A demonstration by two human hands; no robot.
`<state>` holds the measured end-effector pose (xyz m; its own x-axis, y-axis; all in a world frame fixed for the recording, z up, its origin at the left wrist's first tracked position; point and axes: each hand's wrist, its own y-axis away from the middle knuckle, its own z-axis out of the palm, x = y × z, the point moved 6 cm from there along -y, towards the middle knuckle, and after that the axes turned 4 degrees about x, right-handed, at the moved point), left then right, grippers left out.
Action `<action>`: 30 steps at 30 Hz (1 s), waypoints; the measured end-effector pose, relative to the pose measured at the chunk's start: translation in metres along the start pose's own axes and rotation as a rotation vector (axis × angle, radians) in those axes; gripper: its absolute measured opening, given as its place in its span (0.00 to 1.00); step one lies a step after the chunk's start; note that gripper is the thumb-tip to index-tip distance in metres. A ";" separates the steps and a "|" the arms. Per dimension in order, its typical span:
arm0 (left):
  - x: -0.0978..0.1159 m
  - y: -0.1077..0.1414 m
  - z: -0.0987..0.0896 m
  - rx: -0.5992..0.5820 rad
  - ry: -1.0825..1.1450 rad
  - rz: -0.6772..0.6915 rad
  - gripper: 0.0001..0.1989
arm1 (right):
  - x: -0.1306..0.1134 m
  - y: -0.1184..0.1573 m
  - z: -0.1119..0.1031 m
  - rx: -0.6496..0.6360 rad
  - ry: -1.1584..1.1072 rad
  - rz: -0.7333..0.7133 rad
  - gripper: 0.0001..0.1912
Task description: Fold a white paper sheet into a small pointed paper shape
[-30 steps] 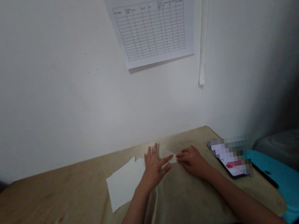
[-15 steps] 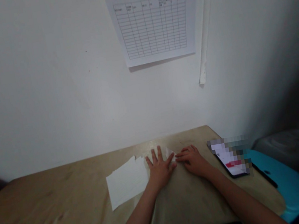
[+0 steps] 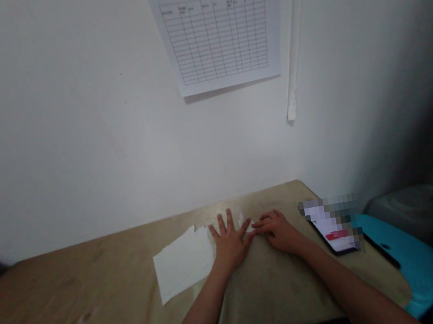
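My left hand (image 3: 229, 244) lies flat on the table with its fingers spread, the index finger and thumb resting by a small piece of white paper (image 3: 241, 218). My right hand (image 3: 278, 231) is closed, its fingertips brought together at the right edge of that small piece, close to the left thumb. Most of the small piece is hidden beneath the fingers. Left of my left hand lies a larger sheet of white paper (image 3: 184, 264) with a torn, ragged upper edge. Its right side reaches up to the left hand.
A smartphone (image 3: 334, 231) with its screen lit lies on the right of the brown-covered table (image 3: 78, 306). Beyond the right edge is a turquoise stool or seat (image 3: 420, 266). A printed grid sheet (image 3: 221, 39) hangs on the white wall behind, beside a pale strip (image 3: 295, 74).
The view has shifted slightly. Both hands stay in nearly the same place, and a little less of the small paper piece shows between them. The larger sheet has not moved.
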<state>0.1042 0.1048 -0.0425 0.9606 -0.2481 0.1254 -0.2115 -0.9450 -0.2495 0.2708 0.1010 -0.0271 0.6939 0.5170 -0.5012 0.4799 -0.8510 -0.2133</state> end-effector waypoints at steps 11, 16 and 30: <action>-0.004 -0.003 0.002 0.023 0.006 -0.017 0.27 | -0.002 0.000 0.002 -0.023 -0.009 0.001 0.33; -0.006 -0.003 0.004 0.009 0.017 -0.044 0.28 | -0.004 0.000 0.000 -0.021 -0.003 0.008 0.32; -0.009 -0.002 0.005 -0.002 -0.001 -0.109 0.30 | -0.008 -0.001 -0.002 0.009 0.063 0.029 0.29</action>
<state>0.0971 0.1098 -0.0483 0.9781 -0.1437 0.1506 -0.1061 -0.9667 -0.2331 0.2658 0.0984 -0.0217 0.7402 0.4965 -0.4534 0.4543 -0.8665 -0.2070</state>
